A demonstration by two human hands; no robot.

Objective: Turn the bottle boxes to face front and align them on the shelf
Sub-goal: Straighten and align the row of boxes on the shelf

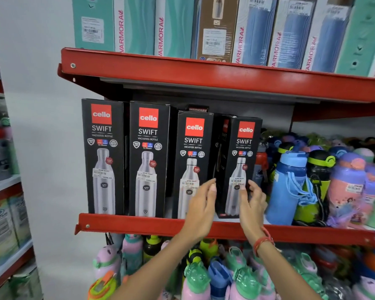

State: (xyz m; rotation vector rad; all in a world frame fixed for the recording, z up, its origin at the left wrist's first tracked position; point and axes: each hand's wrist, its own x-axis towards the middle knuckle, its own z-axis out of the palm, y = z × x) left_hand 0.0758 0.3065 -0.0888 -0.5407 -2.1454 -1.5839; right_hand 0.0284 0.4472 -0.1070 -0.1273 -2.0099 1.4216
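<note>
Several black bottle boxes with a red logo stand in a row on the red middle shelf (139, 226). The two at the left (103, 156) (148, 159) are taller and face front. A shorter third box (193, 161) also faces front. The rightmost box (239, 165) is turned slightly, showing its left side panel. My left hand (200, 211) is held open at that box's lower left side. My right hand (252, 202), fingers spread, is at its lower right front. Whether either hand touches the box I cannot tell.
Loose colourful children's bottles, led by a blue one (288, 187), crowd the shelf right of the boxes. Teal and blue tall boxes (139, 24) fill the upper shelf. More bottles (204, 276) sit on the lower level. Another rack (4, 191) stands at the left.
</note>
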